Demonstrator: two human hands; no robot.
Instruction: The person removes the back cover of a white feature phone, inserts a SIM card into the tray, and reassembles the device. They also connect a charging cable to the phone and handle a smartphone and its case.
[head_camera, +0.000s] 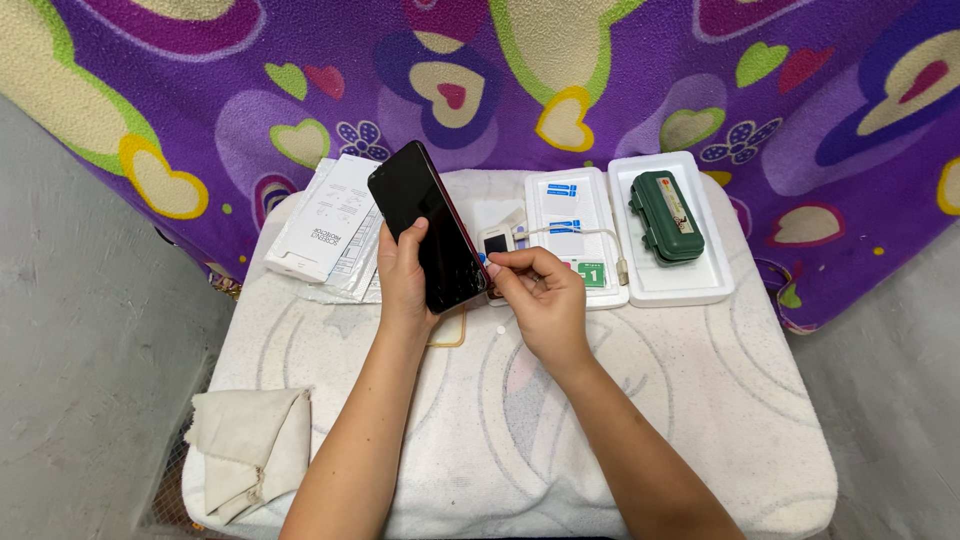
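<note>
The person's left hand (405, 275) holds a dark smartphone (428, 228) up off the bench (700, 400), fingers wrapped behind it and the thumb pressed across the glass; the grip is closed on the phone. The phone is tilted, its top leaning away to the left, and fine cracks show across the lower part of its screen. The right hand (540, 295) is pinched shut at the phone's lower right edge, thumb and forefinger meeting on something small with a bit of blue showing at the fingertips; I cannot tell exactly what it is.

Just behind the right hand lies a small white device with a dark screen (496, 241), and a thin pale cable (585, 235) runs from it to the right, over a flat white packet with blue tabs and a green sticker (570, 235). Right of that, a white foam tray (700, 285) carries a dark green hard case (666, 217). Left of the phone, a white printed box (325, 225) lies on some clear wrappers. A crumpled beige cloth (250, 450) sits at the bench's near left corner. The bench is covered in white quilted fabric, and a purple blanket with hearts (600, 60) hangs behind.
</note>
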